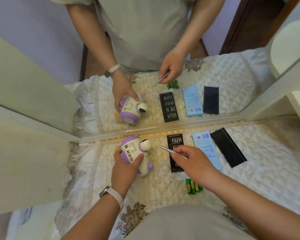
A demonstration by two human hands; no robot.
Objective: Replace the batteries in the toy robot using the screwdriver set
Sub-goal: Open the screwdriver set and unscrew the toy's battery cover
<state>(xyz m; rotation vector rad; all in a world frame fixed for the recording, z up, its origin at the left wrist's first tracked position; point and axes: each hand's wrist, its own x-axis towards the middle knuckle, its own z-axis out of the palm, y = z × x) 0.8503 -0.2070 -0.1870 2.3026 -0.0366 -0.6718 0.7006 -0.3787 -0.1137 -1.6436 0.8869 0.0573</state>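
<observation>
Lying on its side on the quilted cloth [163,184] of the worktop, just in front of the mirror [145,49], the toy robot [133,153] serves as the anchor for everything else. Around its cream and purple body the left hand [126,168] is closed, thumb across the vented panel, with a watch on a white strap [111,194] at the wrist. To the right of the toy, the right hand [190,159] pinches a slim silver screwdriver [170,150] between thumb and fingers; its tip points at the toy's head and stops just short of it. Right of the toy beyond the screwdriver lies the open black bit case [176,142], then a light blue box [203,144] and a black lid [228,147]. Green batteries [192,186] lie on the cloth nearer the person, partly under the right forearm.
</observation>
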